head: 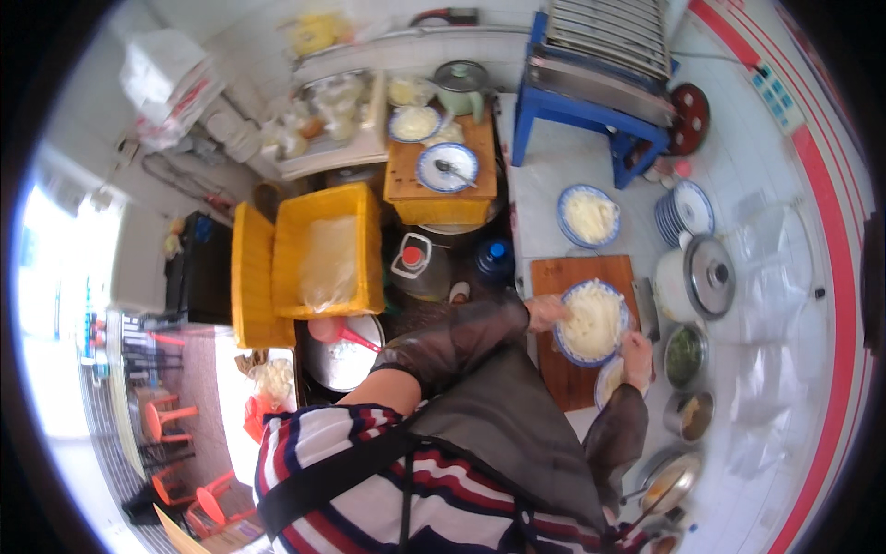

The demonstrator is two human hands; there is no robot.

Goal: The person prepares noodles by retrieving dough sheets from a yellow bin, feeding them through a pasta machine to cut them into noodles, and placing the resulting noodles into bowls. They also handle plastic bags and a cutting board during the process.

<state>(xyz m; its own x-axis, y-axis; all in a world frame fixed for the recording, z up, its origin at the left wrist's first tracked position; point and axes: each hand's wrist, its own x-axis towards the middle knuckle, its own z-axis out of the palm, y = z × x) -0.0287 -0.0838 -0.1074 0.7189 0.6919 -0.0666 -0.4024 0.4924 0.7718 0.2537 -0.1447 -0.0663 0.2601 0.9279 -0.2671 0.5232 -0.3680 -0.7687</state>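
Note:
A blue-rimmed plate (559,339) heaped with soft white food (593,322) sits over a wooden cutting board (554,384). My left hand (547,313), in a clear plastic glove, grips the plate's left rim. At the lower right rim is my right hand (637,354), also gloved, its fingers curled against the edge. A second plate (607,382) lies partly hidden beside my right wrist. The blade of a cleaver (646,308) rests along the board's right side. Above the board is another blue-rimmed plate (588,216) of white food.
A lidded pot (695,277), a stack of plates (684,213) and a bowl of chopped greens (685,355) line the counter's right. A blue metal stand (581,104) is at the back. Left are a yellow crate (329,256) and a pot with a red ladle (342,332).

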